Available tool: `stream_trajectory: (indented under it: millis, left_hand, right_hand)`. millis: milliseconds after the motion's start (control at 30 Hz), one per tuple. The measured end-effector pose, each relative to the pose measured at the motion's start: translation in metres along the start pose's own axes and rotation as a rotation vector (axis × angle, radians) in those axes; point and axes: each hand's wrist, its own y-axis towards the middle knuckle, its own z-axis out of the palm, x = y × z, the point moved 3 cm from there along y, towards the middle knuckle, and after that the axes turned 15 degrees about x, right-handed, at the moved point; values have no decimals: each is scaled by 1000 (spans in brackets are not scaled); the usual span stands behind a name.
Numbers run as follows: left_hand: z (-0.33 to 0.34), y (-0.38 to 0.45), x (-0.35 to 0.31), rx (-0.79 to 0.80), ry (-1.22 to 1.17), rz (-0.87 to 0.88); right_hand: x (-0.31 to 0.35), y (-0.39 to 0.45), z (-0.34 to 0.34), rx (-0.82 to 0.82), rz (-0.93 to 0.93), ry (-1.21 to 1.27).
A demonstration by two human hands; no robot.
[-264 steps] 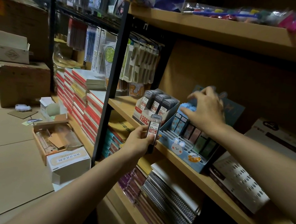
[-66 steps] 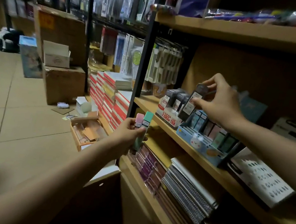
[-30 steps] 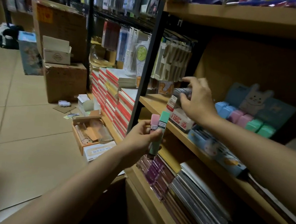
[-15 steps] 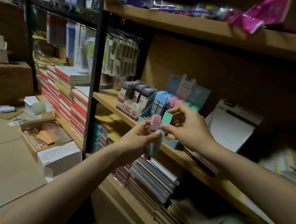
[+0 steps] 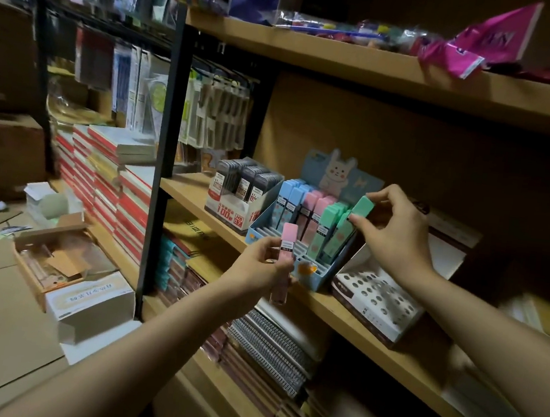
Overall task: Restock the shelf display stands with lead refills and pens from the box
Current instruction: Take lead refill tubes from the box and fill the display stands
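Observation:
A blue rabbit display stand (image 5: 313,282) on the middle shelf holds rows of blue, pink and green lead refill cases. My right hand (image 5: 395,233) pinches a green refill case (image 5: 354,218) at the stand's right-hand green row. In front of the stand, my left hand (image 5: 257,269) holds a pink refill case (image 5: 287,243) upright. Left of the rabbit stand sits a white and red stand (image 5: 233,209) filled with dark grey refill cases (image 5: 247,180).
An open cardboard box (image 5: 58,255) and a white box (image 5: 90,301) lie on the floor at the left. Stacked notebooks (image 5: 116,188) fill the neighbouring shelves. A white dotted box (image 5: 375,302) stands right of the rabbit stand. Spiral notebooks (image 5: 269,347) lie on the shelf below.
My right hand took the green case from my left hand and carried it up to the stand's green row. My left hand now holds only the pink case.

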Motion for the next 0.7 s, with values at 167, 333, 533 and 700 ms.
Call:
stream_trajectory:
  millis: [167, 333, 533, 700]
  left_hand:
    - [-6, 9, -1, -55, -83, 85]
    - [-9, 17, 2, -90, -44, 65]
    - [-9, 19, 6, -51, 39, 66]
    - [-7, 18, 10, -77, 70, 89]
  right_hand:
    - [-10, 6, 17, 61, 39, -39]
    - [-13, 9, 22, 86, 56, -59]
    - [-13, 8, 26, 145, 40, -110]
    - [-17, 3, 33, 119, 51, -205]
